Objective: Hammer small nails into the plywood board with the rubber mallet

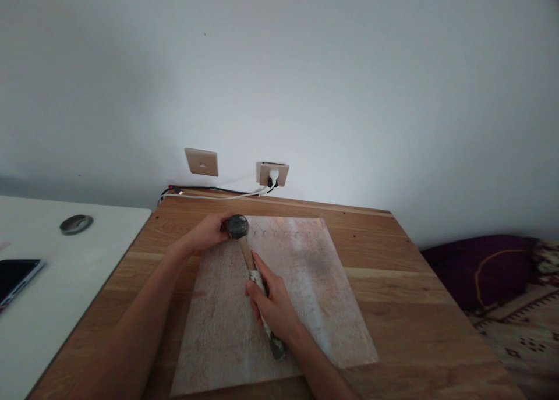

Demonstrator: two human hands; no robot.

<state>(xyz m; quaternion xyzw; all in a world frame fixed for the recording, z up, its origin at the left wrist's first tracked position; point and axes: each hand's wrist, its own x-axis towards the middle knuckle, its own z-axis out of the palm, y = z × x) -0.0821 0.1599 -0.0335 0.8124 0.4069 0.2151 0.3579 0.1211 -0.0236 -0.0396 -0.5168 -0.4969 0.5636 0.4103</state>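
Observation:
A hammer (245,250) with a dark metal head and a wooden handle lies over a pale wooden board (305,283) on the table. My right hand (273,304) is wrapped round the handle near its middle. My left hand (209,231) rests on the board's far left corner, right beside the hammer head (237,226), fingers curled; what they pinch is hidden behind the head. A row of small nails (283,234) runs along the board's far edge, to the right of the head.
The board lies on a brown wooden table (393,272) against a white wall with two socket plates (272,173) and cables (205,192). A white desk (65,283) on the left carries a phone (17,276) and a round disc (75,223). Dark cushion (476,269) at right.

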